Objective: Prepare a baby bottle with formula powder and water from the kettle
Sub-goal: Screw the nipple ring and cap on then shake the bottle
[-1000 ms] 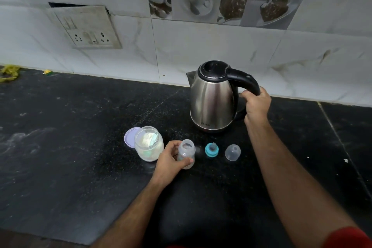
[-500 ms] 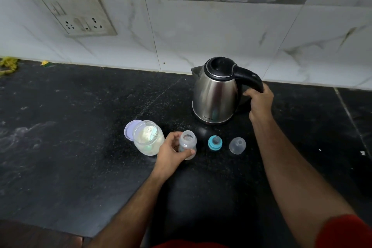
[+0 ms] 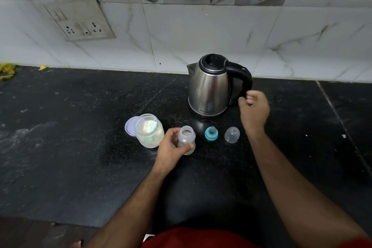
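Note:
A steel kettle (image 3: 209, 88) with a black lid and handle stands on the black counter (image 3: 70, 147) near the wall. My right hand (image 3: 254, 109) hovers just below the handle's lower end, fingers curled in and holding nothing. My left hand (image 3: 171, 149) grips the small clear baby bottle (image 3: 186, 137), which stands upright and uncapped in front of the kettle. Left of it stands the open formula jar (image 3: 149, 132) with powder and a scoop inside. The jar's purple lid (image 3: 129, 129) lies behind it. A teal teat ring (image 3: 211, 133) and a clear cap (image 3: 232, 134) lie right of the bottle.
A tiled wall runs behind the counter, with a socket plate (image 3: 74, 18) at upper left. A yellow scrap (image 3: 7, 70) lies at the counter's far left. The counter's front edge (image 3: 50, 221) cuts across the lower left.
My right hand has come off the kettle handle and dropped slightly, fingers still curled. The kettle stands where it was. My left hand keeps its grip on the bottle.

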`<control>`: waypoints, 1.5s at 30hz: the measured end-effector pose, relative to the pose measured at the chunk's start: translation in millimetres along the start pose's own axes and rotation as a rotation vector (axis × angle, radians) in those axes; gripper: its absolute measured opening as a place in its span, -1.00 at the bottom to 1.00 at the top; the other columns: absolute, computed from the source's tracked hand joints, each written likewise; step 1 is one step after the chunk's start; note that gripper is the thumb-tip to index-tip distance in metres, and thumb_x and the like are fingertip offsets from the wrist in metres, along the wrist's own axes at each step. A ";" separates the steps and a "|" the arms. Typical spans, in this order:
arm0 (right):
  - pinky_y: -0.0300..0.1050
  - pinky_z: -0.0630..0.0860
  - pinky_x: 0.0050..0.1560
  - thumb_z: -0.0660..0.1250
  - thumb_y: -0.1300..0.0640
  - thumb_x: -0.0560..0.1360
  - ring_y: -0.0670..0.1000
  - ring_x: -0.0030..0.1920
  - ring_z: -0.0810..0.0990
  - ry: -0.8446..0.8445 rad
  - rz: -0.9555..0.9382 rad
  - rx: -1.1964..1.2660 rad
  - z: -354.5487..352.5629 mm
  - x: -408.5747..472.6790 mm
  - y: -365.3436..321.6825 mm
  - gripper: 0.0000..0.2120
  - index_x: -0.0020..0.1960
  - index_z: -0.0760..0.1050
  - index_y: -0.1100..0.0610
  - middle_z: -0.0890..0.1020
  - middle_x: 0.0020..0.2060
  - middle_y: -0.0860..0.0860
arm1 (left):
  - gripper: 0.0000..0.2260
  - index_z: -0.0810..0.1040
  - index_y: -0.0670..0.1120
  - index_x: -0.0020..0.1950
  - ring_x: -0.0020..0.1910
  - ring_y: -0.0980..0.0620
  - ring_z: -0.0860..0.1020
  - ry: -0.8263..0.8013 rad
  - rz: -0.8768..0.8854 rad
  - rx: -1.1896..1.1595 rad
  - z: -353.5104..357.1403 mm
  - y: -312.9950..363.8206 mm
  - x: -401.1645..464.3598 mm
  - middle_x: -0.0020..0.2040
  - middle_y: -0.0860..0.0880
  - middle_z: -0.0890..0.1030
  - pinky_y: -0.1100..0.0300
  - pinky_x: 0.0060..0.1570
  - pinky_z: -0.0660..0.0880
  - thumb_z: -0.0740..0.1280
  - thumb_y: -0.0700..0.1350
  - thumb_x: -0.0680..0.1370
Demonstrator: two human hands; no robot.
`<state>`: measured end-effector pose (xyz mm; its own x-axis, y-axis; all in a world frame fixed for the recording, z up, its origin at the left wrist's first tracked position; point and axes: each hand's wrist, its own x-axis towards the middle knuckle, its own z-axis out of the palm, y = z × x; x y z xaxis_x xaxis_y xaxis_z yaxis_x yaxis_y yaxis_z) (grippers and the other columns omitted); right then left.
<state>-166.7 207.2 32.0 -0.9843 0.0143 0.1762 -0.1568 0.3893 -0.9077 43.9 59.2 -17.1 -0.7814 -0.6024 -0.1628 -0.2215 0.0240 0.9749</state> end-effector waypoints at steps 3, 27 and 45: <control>-0.20 0.50 0.02 0.47 0.24 0.43 0.01 -0.05 0.64 -0.252 -0.081 -0.102 0.0 -37.2 2.2 -0.82 0.02 0.61 0.15 0.66 -0.04 0.07 | -0.53 0.49 -0.02 0.13 0.05 0.19 0.62 -0.007 -0.004 -0.005 -1.8 -2.9 -9.8 0.09 0.04 0.65 0.33 0.02 0.52 0.59 -0.29 0.34; -0.07 0.50 0.09 0.46 0.13 0.47 0.09 0.22 0.56 -0.659 -0.162 -0.762 13.4 -109.9 -9.3 -0.54 0.34 0.45 0.08 0.54 0.27 0.06 | -0.53 0.50 0.08 0.13 0.08 0.23 0.61 -0.122 0.028 0.045 -14.4 -17.9 -71.5 0.08 0.11 0.66 0.36 0.04 0.52 0.60 -0.24 0.34; -0.09 0.48 0.13 0.51 0.07 0.41 -0.06 0.15 0.45 -0.802 -0.314 -0.628 -57.1 -164.0 -79.2 -0.57 0.25 0.55 0.09 0.54 0.17 -0.02 | -0.49 0.50 -0.03 0.19 0.01 0.24 0.63 -0.242 0.058 0.058 2.0 -25.0 -75.1 0.06 0.07 0.66 0.41 -0.05 0.52 0.61 -0.23 0.33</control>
<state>11.9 226.6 96.8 -0.7088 -0.6909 -0.1422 -0.5678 0.6784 -0.4663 107.0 105.5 -29.5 -0.9091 -0.3903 -0.1458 -0.2003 0.1026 0.9743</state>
